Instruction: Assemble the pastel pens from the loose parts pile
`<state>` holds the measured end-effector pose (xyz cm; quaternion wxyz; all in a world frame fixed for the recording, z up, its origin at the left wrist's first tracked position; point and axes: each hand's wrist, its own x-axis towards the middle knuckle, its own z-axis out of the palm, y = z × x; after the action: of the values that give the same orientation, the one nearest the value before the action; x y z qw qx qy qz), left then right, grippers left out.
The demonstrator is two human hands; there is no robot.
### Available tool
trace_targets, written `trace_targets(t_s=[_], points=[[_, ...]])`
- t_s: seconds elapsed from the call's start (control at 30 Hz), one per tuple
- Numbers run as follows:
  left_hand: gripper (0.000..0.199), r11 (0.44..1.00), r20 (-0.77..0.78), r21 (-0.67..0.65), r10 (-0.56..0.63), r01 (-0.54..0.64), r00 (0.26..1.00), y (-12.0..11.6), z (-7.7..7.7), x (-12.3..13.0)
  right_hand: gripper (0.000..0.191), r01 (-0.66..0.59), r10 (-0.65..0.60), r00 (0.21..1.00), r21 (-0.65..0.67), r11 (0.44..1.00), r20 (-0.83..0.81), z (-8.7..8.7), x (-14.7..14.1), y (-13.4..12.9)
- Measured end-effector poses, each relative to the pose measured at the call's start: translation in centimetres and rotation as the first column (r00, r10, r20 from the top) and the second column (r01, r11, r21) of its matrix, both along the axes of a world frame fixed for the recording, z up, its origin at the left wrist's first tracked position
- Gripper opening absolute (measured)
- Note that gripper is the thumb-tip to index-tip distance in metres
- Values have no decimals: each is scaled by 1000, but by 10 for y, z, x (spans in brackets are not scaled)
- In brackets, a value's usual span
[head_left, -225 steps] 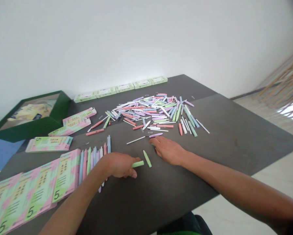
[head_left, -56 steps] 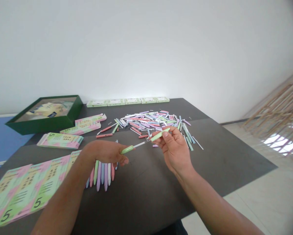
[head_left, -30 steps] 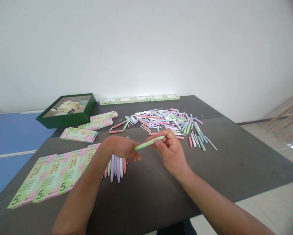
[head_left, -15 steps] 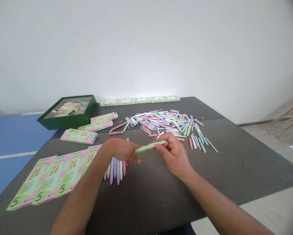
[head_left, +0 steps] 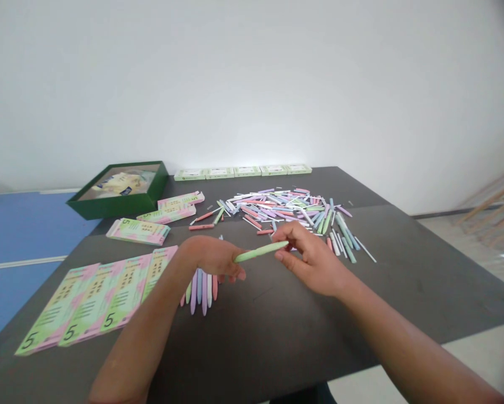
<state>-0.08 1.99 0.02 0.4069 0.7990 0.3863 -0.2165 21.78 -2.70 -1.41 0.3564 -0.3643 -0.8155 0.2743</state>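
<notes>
A light green pen (head_left: 260, 252), tapered at its ends, is held near its left end by my left hand (head_left: 218, 258), whose back hides part of the grip. At the pen's other end is my right hand (head_left: 310, 258), thumb and forefinger apart around the tip; any contact there is hard to make out. Below my left hand a row of pastel pens (head_left: 199, 292) lies side by side on the dark table (head_left: 285, 336), their far ends covered by the hand. Beyond my right hand spreads a loose pile (head_left: 277, 210) of coloured pen pieces and thin white sticks.
Pink and green boxes (head_left: 83, 303) marked 5 lie at the left, with more boxes (head_left: 138, 231) behind them. A green open box (head_left: 125, 205) holding bags stands at the back left. Pale boxes (head_left: 247, 171) line the back edge by the wall.
My right hand has shifted slightly right, and its thumb and forefinger have parted from the light green pen. My left hand still holds the pen in nearly the same place.
</notes>
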Motion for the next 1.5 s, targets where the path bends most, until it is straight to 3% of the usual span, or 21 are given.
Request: trace_targets(t_s=[0.1,0.17,0.33,0.4,0.47,0.63,0.7,0.9,1.03,1.27,1.4,1.5], points=[[31,1000,-15,17,2,-2,1000,-1,0,2,5,47,-62,987,108,993,146,5,2,1],[29,1000,-21,22,9,-8,1000,-1,0,2,15,57,-84,976,138,989,202,7,1,3],[27,1000,-15,-15,17,-17,1000,-1,-2,2,27,8,-17,971,38,999,240,12,1,5],[29,1000,-7,-8,16,-16,1000,-1,-2,2,15,6,-27,964,81,997,266,13,1,5],[30,1000,-1,-10,10,-10,1000,0,-2,2,18,-6,-29,957,120,993,288,14,2,6],[29,1000,-4,-7,9,-9,1000,-1,0,3,23,-37,31,971,23,999,237,16,4,7],[28,1000,-10,-5,10,-10,1000,-1,0,3,13,-28,8,962,68,997,273,18,4,8],[24,1000,-15,-4,1,-2,1000,-2,1,4,21,-38,15,945,64,997,327,21,2,9],[21,1000,-25,0,-5,5,1000,-3,3,5,22,-47,-15,917,145,988,399,23,1,9],[20,1000,-19,-15,-4,3,1000,-3,4,5,14,-121,28,891,178,977,454,28,2,7],[21,1000,-32,-3,4,-4,999,-4,4,6,28,-110,-33,841,231,967,540,28,1,9],[22,1000,-25,-12,-4,4,1000,-5,4,6,24,-125,-19,829,218,968,559,30,3,6]])
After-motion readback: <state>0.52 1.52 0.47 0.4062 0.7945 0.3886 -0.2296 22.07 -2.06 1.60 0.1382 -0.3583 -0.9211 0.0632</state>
